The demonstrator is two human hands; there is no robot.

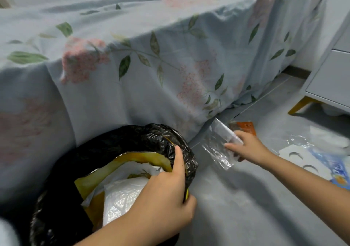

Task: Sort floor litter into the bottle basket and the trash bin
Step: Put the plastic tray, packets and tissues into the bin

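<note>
Clear wrapper (pixel 217 147) in right hand (pixel 248 147)

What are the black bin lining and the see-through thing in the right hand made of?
Black bin liner: thin glossy plastic film, judging by its crinkles and highlights. Clear wrapper in the right hand: transparent plastic film, likely packaging; it creases, glints and shows the floor through.
</note>
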